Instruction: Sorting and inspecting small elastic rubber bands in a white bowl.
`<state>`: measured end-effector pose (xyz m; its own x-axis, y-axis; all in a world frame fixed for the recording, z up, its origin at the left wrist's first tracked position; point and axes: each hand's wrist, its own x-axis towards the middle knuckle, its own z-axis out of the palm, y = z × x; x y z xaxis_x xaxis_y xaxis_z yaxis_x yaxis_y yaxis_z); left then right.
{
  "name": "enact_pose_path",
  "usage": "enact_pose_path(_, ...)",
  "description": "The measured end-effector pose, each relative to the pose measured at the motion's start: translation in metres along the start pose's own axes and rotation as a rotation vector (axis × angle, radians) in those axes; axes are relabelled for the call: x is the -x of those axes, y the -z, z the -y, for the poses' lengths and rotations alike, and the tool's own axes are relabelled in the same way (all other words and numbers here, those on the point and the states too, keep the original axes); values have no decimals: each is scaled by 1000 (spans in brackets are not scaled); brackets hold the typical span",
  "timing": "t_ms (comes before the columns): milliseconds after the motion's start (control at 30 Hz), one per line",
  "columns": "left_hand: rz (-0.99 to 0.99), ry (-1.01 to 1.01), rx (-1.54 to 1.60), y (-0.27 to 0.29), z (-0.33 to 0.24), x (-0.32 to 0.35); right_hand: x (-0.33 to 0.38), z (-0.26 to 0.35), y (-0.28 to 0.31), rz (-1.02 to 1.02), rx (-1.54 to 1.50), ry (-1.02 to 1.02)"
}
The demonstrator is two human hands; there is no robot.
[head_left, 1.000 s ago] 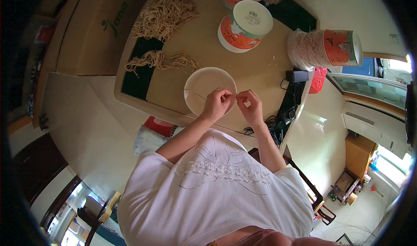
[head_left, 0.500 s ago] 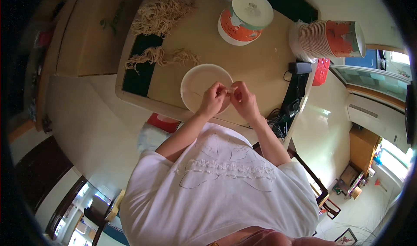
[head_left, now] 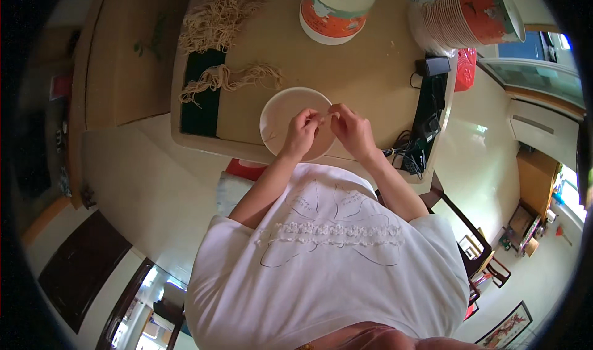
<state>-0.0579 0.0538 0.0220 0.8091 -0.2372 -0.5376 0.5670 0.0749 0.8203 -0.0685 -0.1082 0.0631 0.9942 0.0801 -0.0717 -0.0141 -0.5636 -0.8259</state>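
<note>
Above a round white bowl (head_left: 277, 113) near the table's front edge, my left hand (head_left: 300, 135) and my right hand (head_left: 354, 135) almost meet. The fingers of each are pinched. A small pale bit shows at the fingertips, too fine to make out. Inside the bowl a thin light strand lies along the left side. Just beyond the bowl's left rim is a loose bundle of beige strands (head_left: 233, 77), like cord or dried noodles. A larger tangled heap of the same strands (head_left: 217, 20) lies farther off at the back left.
Upside-down orange and green paper tubs (head_left: 333, 20) stand at the back. A long nested stack of similar tubs (head_left: 460, 20) lies at the right. A black adapter (head_left: 432, 66) and tangled cables (head_left: 412, 149) line the right edge. A chair (head_left: 460, 226) stands at right.
The view has shifted, so the tubs sit higher in the picture. My hands stay pinched over the bowl, their fingertips slightly farther apart.
</note>
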Motion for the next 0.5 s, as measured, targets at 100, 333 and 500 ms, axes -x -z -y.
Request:
enact_pose_path(100, 3, 33, 33, -4, -8, 4, -2, -4, 1, 17, -4, -7)
enact_pose_path(333, -2, -18, -49, -8, -11, 7, 1, -6, 3, -21, -63, 19)
enact_pose_path(500, -9, 63, -43, -9, -21, 9, 6, -11, 1, -49, -104, 18)
